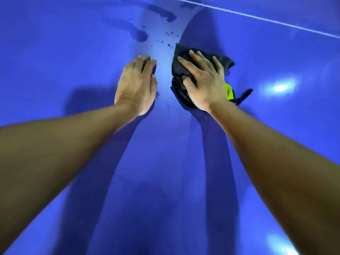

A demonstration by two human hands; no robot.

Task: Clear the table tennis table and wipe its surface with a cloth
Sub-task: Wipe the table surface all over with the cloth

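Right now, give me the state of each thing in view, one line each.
left hand: flat on the table, fingers straight, holding nothing.
right hand: fingers spread, pressing the cloth down.
cloth: dark, crumpled, under the right hand.
table: blue, glossy, wet drops beyond the hands.

the right hand [204, 80] covers the middle of the cloth [184, 57]; a yellow-green patch [229, 91] at the cloth's 4 o'clock is half hidden behind the wrist. the palm of the left hand [136, 85] faces down, unseen. both forearms and the table [55, 52] run off the frame; the white line [257, 17] is cut at 12 and 2 o'clock.
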